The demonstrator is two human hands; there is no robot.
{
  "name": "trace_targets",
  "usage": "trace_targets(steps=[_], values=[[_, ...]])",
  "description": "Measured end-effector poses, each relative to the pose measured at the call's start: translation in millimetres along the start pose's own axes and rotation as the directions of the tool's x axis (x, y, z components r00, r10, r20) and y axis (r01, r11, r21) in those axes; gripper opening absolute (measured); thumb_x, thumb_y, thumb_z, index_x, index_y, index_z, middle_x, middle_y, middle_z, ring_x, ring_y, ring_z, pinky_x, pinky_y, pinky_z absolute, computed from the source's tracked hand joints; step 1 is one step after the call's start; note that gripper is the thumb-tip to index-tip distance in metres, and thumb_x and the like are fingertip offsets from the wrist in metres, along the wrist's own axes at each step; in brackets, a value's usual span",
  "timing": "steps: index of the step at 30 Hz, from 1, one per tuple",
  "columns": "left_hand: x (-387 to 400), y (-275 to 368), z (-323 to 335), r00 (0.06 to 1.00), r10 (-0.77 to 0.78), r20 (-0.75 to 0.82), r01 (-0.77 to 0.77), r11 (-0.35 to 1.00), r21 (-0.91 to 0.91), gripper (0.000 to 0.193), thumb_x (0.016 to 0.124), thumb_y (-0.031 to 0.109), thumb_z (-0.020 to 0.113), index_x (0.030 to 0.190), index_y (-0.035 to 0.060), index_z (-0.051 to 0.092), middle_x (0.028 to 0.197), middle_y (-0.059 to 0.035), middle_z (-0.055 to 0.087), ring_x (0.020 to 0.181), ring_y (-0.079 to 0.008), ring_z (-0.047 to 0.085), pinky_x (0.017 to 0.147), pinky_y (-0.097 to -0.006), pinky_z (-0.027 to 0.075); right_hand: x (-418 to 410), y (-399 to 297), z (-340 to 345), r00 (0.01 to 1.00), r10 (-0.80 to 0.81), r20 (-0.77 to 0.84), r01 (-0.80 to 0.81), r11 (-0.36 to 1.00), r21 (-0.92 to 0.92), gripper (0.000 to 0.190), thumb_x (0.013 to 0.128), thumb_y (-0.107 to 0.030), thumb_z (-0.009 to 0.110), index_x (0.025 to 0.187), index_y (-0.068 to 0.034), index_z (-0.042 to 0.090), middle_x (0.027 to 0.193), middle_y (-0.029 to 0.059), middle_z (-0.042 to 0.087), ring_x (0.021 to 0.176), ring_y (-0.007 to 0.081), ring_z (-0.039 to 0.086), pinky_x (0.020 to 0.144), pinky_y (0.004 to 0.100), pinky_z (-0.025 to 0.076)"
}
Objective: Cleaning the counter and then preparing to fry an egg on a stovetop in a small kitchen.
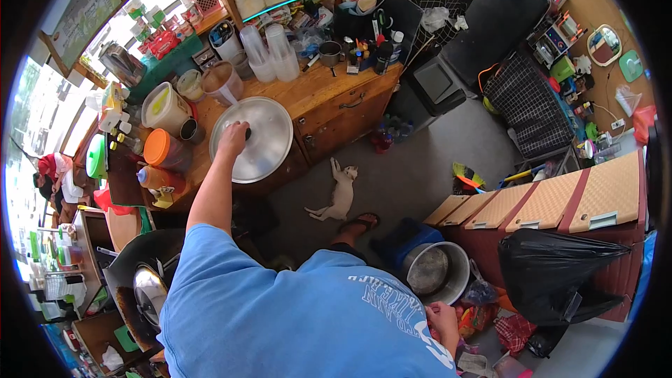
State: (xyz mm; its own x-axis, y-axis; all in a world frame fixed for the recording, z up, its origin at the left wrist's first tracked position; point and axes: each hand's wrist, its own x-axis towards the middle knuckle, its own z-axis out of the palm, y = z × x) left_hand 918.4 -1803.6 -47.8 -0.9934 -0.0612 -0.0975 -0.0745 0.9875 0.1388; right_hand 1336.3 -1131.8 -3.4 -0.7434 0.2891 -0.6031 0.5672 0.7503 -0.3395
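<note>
My left hand [234, 136] holds the dark knob of a large round metal lid [268, 142]. The lid lies over the front edge of a wooden counter [325, 94]; whether it rests there or is held just above cannot be told. My right hand [443, 320] is low at my right side, partly hidden by my blue shirt, with its fingers bent. Whether anything is in it is unclear. Close to that hand are a large open metal pot [457, 268] and several colourful plastic packets [475, 320].
A cat [341, 194] lies on the floor before my foot [365, 221]. On the counter are an orange-lidded jar [160, 147], a white tub [165, 107] and stacked plastic cups [281, 55]. A wok [128, 294] stands left; a black plastic bag [556, 273] hangs right.
</note>
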Motion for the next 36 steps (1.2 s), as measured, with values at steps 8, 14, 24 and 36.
trace_targets(steps=[8, 14, 24, 36], values=[[15, -17, 16, 0.991, -0.078, -0.108, 0.093, 0.985, 0.146, 0.04, 0.089, 0.004, 0.049, 0.125, 0.0166, 0.062, 0.123, -0.0143, 0.062, 0.113, -0.0339, 0.061, 0.093, -0.0451, 0.051, -3, 37, 45, 0.999, 0.028, 0.028, -0.03, 0.996, 0.078, 0.031, 0.084, -0.029, 0.074, 0.099, -0.002, 0.072, 0.089, 0.0184, 0.073, 0.082, 0.03, 0.072, 0.075, 0.0393, 0.056], [17, -50, 21, 0.991, -0.001, -0.133, 0.01, 0.998, 0.065, 0.056, 0.079, 0.011, 0.058, 0.135, 0.0118, 0.056, 0.132, -0.0157, 0.059, 0.117, -0.0377, 0.059, 0.098, -0.0454, 0.049, 3, 59, 84, 0.993, 0.079, 0.09, -0.104, 0.942, 0.319, 0.03, 0.084, -0.034, 0.07, 0.091, -0.005, 0.074, 0.088, 0.0148, 0.073, 0.081, 0.0293, 0.071, 0.073, 0.0408, 0.054], [-3, 34, -17, 0.959, 0.14, -0.245, -0.036, 0.922, 0.385, 0.057, 0.085, 0.023, 0.068, 0.139, 0.0123, 0.051, 0.145, -0.0162, 0.049, 0.125, -0.0367, 0.054, 0.103, -0.0466, 0.044, 49, 143, 183, 0.67, 0.635, 0.384, -0.69, 0.343, 0.637, 0.065, 0.094, -0.061, 0.051, 0.116, -0.002, 0.064, 0.095, 0.012, 0.071, 0.071, 0.0253, 0.067, 0.06, 0.0398, 0.055], [-175, 463, 190, 0.371, 0.791, 0.486, -0.735, 0.57, -0.367, 0.049, 0.086, 0.043, 0.066, 0.123, 0.0103, 0.062, 0.121, -0.0149, 0.066, 0.108, -0.0353, 0.064, 0.092, -0.0452, 0.051, 104, 221, 215, 0.546, 0.818, -0.178, -0.551, 0.511, 0.66, 0.066, 0.092, -0.056, 0.053, 0.108, 0.008, 0.064, 0.106, 0.0303, 0.066, 0.104, 0.0438, 0.063, 0.089, 0.0492, 0.05]])
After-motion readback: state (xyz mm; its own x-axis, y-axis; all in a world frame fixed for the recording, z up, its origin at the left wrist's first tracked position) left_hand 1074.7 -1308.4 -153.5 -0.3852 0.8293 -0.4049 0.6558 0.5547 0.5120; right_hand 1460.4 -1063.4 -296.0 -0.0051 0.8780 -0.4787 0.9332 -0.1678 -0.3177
